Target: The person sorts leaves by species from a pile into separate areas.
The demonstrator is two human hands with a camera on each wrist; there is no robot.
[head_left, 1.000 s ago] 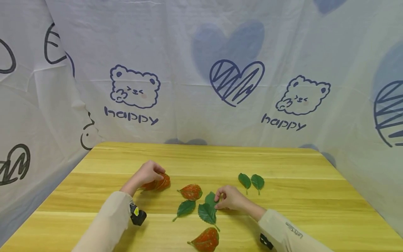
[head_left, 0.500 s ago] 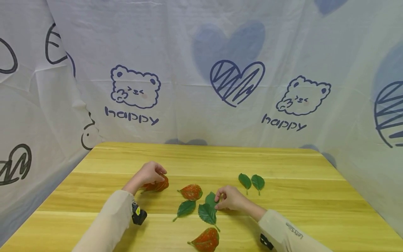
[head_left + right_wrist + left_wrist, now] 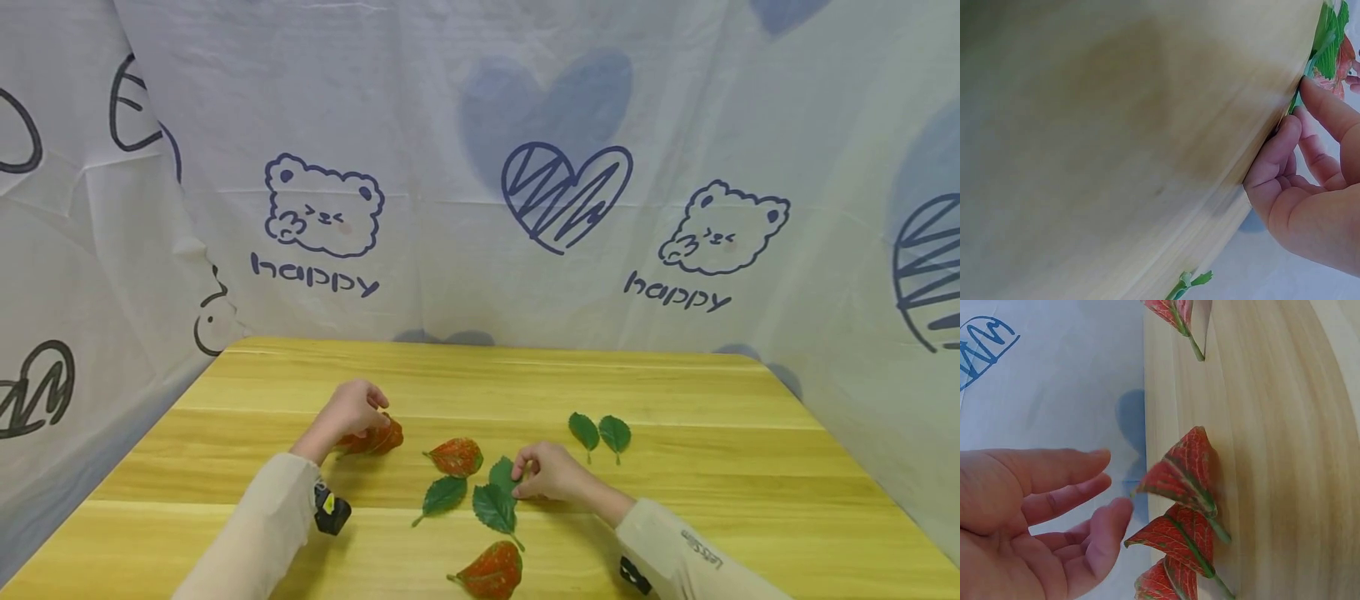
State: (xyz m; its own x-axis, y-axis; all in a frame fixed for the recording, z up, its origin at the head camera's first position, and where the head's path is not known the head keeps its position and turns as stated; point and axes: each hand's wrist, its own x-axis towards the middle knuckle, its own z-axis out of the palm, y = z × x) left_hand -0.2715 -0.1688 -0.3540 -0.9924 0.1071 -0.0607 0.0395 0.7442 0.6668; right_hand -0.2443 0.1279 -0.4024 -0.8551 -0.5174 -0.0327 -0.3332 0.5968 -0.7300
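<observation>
At the left of the table, my left hand (image 3: 358, 410) hovers over a small pile of overlapping red leaves (image 3: 384, 438). In the left wrist view its fingers are spread loosely, with a gap to the thumb (image 3: 1110, 528), whose tip is right at the edge of the top red leaf (image 3: 1182, 478). My right hand (image 3: 551, 473) rests on the table near the middle, index finger and thumb tips at the right edge of a green leaf (image 3: 502, 473). Another green leaf (image 3: 493, 507) overlaps that one in front. The right wrist view shows the index fingertip (image 3: 1310, 87) against green.
Between the hands lie a single red leaf (image 3: 456, 457) and a green leaf (image 3: 444, 497) touching its lower edge. Nearer the front is another red leaf (image 3: 495, 570). Two green leaves (image 3: 615, 433) lie side by side at the right. A printed cloth (image 3: 450, 275) hangs behind the table (image 3: 712, 500).
The left hand has shifted slightly over the red leaves and its fingers have lifted and parted more from them. The right hand and the other leaves have stayed put.
</observation>
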